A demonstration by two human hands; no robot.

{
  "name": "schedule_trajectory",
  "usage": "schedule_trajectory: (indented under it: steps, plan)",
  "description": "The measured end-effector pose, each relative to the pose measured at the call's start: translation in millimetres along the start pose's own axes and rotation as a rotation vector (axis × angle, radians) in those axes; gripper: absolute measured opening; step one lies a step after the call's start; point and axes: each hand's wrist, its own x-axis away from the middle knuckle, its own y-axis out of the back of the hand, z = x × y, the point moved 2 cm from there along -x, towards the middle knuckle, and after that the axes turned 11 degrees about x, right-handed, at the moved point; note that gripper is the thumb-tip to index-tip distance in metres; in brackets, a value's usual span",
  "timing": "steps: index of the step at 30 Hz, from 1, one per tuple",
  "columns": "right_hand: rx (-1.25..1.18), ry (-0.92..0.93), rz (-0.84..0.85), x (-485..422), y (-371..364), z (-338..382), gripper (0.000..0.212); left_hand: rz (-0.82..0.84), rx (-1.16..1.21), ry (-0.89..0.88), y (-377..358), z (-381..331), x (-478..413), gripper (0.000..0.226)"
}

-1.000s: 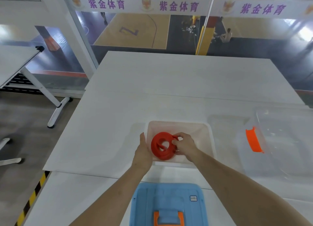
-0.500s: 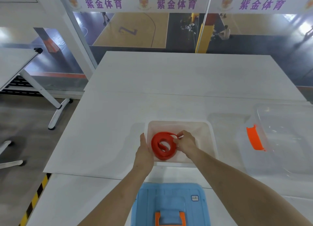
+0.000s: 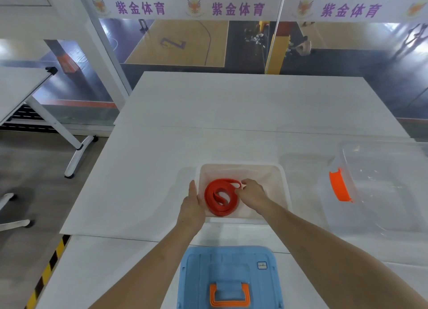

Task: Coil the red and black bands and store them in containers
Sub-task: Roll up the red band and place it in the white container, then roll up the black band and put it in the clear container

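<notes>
A: On the white table, which item is logged as largest?

B: A clear tub is noted at the right edge, with an orange latch on its near-left wall. Its inside is seen only as glare.

A: Next in size?

B: A blue lid is recorded at the near edge, lying flat, with an orange handle at its near end.

A: And the task container?

B: A small translucent white container is set between lid and table centre, just left of the clear tub and apart from it. The red band is recorded inside it, wound into a loose flat coil against the left half of the floor, one loop bulging out toward the right.

A: Hands?

B: The left hand is laid straight-fingered along the container's left rim, thumb raised, nothing gripped. The right hand is reached into the container, fingers curled and pinched on the coil's right edge.
</notes>
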Motion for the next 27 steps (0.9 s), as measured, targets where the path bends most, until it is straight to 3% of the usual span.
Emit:
schedule_trajectory:
  steps: [6,15,19,27]
  plan:
    - [0.195,0.159,-0.123,43,15,6,0.040,-0.021,-0.152,-0.079,13,-2,25,0.056]
    - [0.504,0.355,-0.310,185,22,-8,0.037,-0.022,-0.507,-0.388,21,0,133,0.056]
    - [0.524,0.337,-0.348,266,11,-44,0.037,0.016,-0.655,-0.454,16,14,199,0.055]
    - [0.538,0.221,-0.380,384,-11,-125,0.038,0.160,-0.676,-0.467,-16,64,289,0.054]
